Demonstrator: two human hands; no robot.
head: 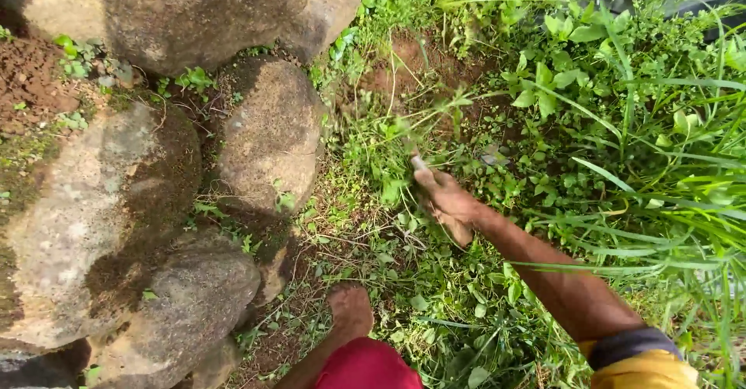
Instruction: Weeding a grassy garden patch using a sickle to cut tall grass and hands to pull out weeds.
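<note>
Right hand (449, 201) clenched on a blurred tool handle (418, 161) amid low weeds (388, 148), right of the boulders (268, 136). Bare soil patch (408, 62) beyond looks cleared; thick grass (660, 171) right remains. Left hand unseen.

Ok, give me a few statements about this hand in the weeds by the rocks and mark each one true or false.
1. The right hand grips a tuft of weeds. True.
2. Large rocks lie to the left of the hand. True.
3. The foot wears a boot. False: it is bare.
4. The left hand holds a spade. False: no left hand or spade shows.
5. The sleeve is yellow. True.
</note>
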